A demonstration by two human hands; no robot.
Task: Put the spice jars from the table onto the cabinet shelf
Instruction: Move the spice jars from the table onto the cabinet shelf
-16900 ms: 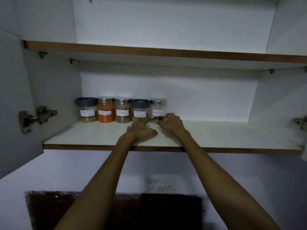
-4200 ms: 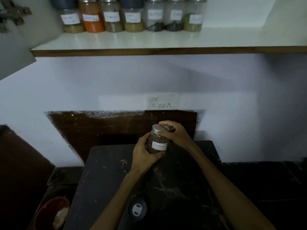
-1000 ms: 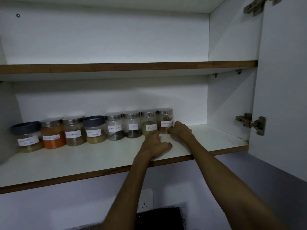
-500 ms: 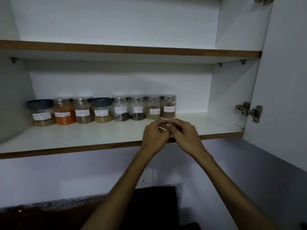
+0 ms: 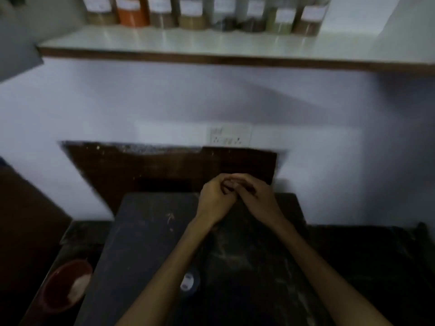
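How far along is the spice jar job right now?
Done: eight jars stand in a row on the shelf. In hand: nothing; left hand and right hand are clasped above the table. Left: no jar shows on the table.

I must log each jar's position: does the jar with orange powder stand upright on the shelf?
Upright. The clear jar with orange powder stands on its base on the white cabinet shelf, in the row; its lid is out of frame.
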